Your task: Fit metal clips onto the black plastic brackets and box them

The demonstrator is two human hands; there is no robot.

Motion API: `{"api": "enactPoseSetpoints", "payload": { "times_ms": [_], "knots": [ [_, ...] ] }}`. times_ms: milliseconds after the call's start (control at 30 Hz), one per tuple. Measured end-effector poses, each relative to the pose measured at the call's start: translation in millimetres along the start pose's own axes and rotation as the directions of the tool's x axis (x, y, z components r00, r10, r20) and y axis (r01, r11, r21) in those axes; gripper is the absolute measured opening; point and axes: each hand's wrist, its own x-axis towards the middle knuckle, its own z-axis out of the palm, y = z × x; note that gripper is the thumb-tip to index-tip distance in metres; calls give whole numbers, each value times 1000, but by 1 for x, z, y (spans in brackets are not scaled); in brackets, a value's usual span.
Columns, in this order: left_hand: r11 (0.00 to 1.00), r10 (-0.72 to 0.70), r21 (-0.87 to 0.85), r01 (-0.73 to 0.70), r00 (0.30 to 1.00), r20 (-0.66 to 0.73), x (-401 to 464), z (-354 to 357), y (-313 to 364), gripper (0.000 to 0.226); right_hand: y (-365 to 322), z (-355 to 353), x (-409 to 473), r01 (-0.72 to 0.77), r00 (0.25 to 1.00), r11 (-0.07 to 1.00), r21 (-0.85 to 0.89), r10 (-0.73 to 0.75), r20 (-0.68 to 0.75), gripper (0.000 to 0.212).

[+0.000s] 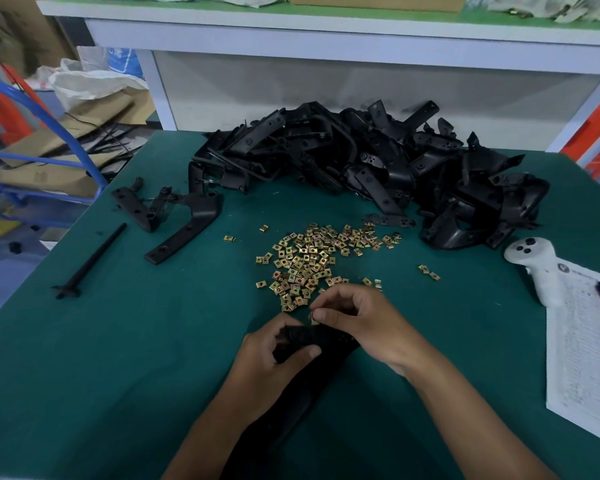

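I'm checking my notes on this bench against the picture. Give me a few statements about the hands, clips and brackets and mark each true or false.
1. The left hand grips a black bracket. True.
2. The right hand lies flat and holds nothing. False: its fingertips pinch a small metal clip just above the held bracket's end.
3. The loose clips lie in a heap on the green table. True.
4. The bracket pile sits nearer the person than the clips. False: it lies beyond them, at the table's far side.
5. A white controller lies at the right, partly on a printed sheet. True.
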Motion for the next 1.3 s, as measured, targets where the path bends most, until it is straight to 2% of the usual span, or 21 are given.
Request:
{"api": "enactPoseSetpoints", "payload": {
  "times_ms": [300,567,667,1000,1067,1133,1200,1300],
  "knots": [
    [1000,4,14,-4,1000,-15,0,1,2,17,2,3,-3,-3,1000,1000,4,3,24,2],
    [998,-35,-54,35,999,-5,-2,2,3,31,1,-8,-5,35,996,990,-138,-24,84,6],
    [999,-34,-12,34,999,11,-3,1,3,36,6,-8,-5,55,996,984,-171,-41,83,5],
    [999,-26,44,27,1000,-10,0,1,2,35,18,-17,2,-11,997,997,-81,17,72,8],
    [998,-28,52,29,999,-23,0,1,1,36,17,-20,11,-13,999,989,-148,19,43,6],
    [998,-35,52,37,999,-30,0,1,1,38,15,-23,23,12,1000,949,-315,-18,-16,4],
    [998,-40,45,41,999,-28,-1,1,1,39,13,-21,39,64,995,856,-513,-95,-35,7],
    [997,-45,55,46,999,-19,-2,1,2,42,13,-12,56,122,991,668,-734,-119,57,19]
  ]
}}
